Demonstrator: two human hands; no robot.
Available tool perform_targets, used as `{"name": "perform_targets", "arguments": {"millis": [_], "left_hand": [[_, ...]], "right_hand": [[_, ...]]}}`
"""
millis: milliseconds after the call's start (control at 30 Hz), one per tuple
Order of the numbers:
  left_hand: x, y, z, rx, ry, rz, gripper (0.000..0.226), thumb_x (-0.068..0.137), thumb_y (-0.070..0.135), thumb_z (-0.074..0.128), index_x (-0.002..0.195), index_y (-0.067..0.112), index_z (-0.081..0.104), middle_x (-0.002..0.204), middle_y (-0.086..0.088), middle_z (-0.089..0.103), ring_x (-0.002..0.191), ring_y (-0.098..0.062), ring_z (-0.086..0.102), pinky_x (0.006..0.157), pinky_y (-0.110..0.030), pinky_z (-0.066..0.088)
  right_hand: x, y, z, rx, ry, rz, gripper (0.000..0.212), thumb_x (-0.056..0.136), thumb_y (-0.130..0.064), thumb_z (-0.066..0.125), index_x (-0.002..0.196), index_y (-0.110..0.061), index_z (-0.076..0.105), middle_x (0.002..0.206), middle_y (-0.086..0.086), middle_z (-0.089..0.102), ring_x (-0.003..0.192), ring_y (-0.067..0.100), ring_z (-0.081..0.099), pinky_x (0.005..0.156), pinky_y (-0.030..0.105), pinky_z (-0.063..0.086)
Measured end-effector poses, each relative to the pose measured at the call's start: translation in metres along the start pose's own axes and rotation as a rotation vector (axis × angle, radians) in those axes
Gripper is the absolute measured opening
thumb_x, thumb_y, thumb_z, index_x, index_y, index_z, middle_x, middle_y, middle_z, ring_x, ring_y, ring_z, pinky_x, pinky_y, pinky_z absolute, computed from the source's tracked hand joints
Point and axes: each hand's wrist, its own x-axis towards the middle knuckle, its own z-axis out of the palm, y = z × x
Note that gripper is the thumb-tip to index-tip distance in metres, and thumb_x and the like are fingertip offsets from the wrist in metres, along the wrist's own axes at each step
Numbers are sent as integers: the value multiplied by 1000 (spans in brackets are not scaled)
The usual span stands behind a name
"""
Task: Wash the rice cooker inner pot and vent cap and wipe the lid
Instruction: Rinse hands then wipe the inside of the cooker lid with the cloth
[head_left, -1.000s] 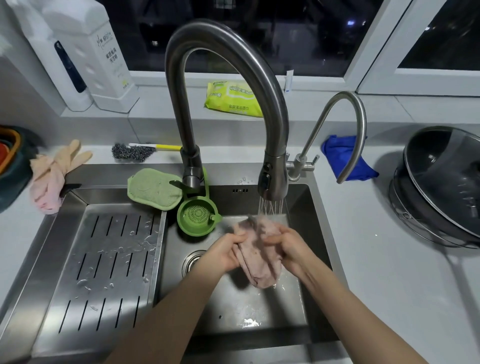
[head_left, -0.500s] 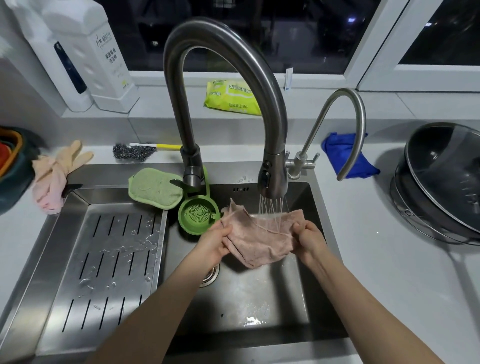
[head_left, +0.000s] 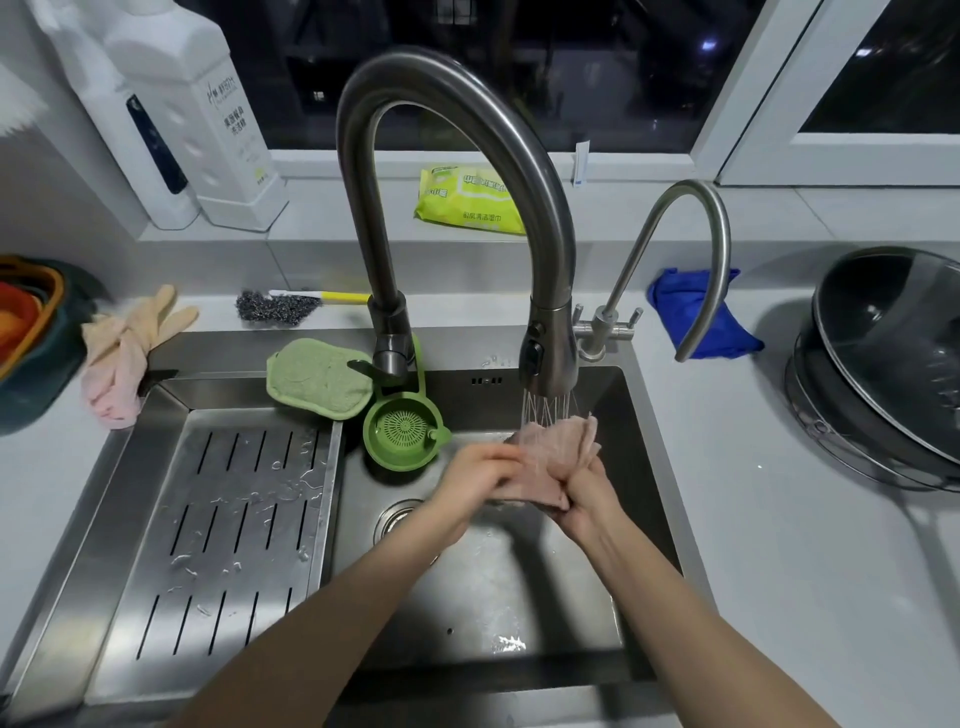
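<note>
A pink cloth (head_left: 558, 457) is bunched between both hands over the sink basin (head_left: 519, 582), directly under the spray head of the tall gooseneck faucet (head_left: 452, 218), whose thin streams of water fall onto the top of the cloth. The left hand (head_left: 475, 480) is curled closed on the cloth's left side, and the right hand (head_left: 584, 493) is closed around its lower right part, fingers wrapped under the fabric; the two hands sit close together with the cloth crumpled between them. Below them, the round drain (head_left: 397, 519) shows partly beside the left wrist, and the wet basin floor glints.

Just left of the hands, a green strainer cup (head_left: 405, 431) hangs from the faucet base, with a green sponge pad (head_left: 317, 384) lying on the sink's rim beside it. Further left, a slotted steel draining board (head_left: 228, 530) covers that side of the sink, beaded with water drops.

Behind the sink on the table lie a steel wool brush with a yellow handle (head_left: 291, 306) and a pair of pale rubber gloves (head_left: 130, 348) draped at the sink's corner. A thinner second tap (head_left: 691, 249) curves up to the right of the faucet, and a blue cloth (head_left: 696, 317) lies behind it. At far right a dark pan with a glass lid (head_left: 883, 364) rests on the table. On the window ledge stand white detergent bottles (head_left: 208, 119) and a yellow-green pack of wipes (head_left: 467, 200).
</note>
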Motion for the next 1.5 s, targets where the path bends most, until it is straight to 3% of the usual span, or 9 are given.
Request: {"name": "perform_targets", "arguments": {"millis": [167, 267, 467, 567, 700, 833, 1000, 1333, 1500], "left_hand": [[6, -9, -7, 24, 10, -133, 49, 89, 38, 58, 130, 13, 49, 121, -6, 60, 106, -19, 59, 91, -31, 46], [13, -13, 11, -144, -111, -205, 50, 88, 49, 54, 110, 4, 61, 91, -12, 68, 74, -21, 65, 61, -25, 52], [14, -4, 29, -359, 75, -143, 25, 90, 28, 59, 86, 4, 65, 72, -6, 70, 66, -15, 67, 66, -24, 55], [12, -3, 21, -177, 243, -11, 14, 89, 17, 59, 80, 7, 59, 66, -1, 62, 64, -16, 61, 52, -14, 46], [18, 2, 14, 3, 515, 117, 17, 90, 13, 54, 76, 13, 44, 69, 1, 43, 66, -15, 41, 55, -23, 32], [14, 6, 23, -171, 305, 96, 20, 86, -6, 48, 93, 12, 45, 83, -6, 54, 69, -11, 50, 56, -17, 44], [21, 15, 2, 39, -74, 88, 51, 90, 0, 44, 137, 19, 41, 129, -4, 49, 109, -13, 53, 93, -23, 45], [26, 21, 19, -272, 97, 63, 26, 96, 23, 48, 82, 4, 59, 66, -6, 70, 60, -11, 68, 57, -18, 54], [29, 32, 26, -233, 248, 56, 26, 97, 15, 46, 75, 8, 58, 67, -5, 59, 46, -2, 59, 43, -12, 45]], "right_hand": [[-6, -2, -2, 1, 49, 112, 29, 102, -16, 33, 116, -25, 57, 64, 2, 69, 40, 12, 58, 40, 20, 47], [-12, 8, 7, -103, 43, 118, 27, 102, -16, 32, 98, -21, 58, 44, -1, 58, 34, 9, 42, 34, 10, 30], [-35, 16, 18, -528, -69, 126, 31, 101, -30, 39, 79, -14, 53, 49, 1, 58, 36, 12, 47, 32, 12, 27], [-36, 4, 8, -820, -118, 43, 28, 98, -36, 41, 104, -10, 50, 75, 4, 63, 46, 10, 57, 37, 18, 42], [-37, -8, -1, -641, -219, 114, 58, 87, -63, 48, 122, -18, 45, 101, 6, 60, 78, 21, 66, 67, 41, 58], [-36, -7, 10, -421, -402, 274, 52, 72, -27, 75, 117, -10, 56, 105, 12, 65, 91, 27, 66, 71, 49, 58], [-35, -25, 16, -413, -501, 329, 22, 71, 6, 65, 88, -6, 59, 67, 11, 65, 50, 12, 56, 38, 16, 35], [-30, -17, 40, -844, -291, 63, 31, 66, 25, 40, 64, -5, 46, 36, 1, 42, 26, 7, 33, 31, 10, 19], [-20, -8, 45, -1077, -212, -262, 20, 82, 4, 43, 76, -15, 50, 60, -5, 49, 46, 4, 40, 33, 12, 27]]}}
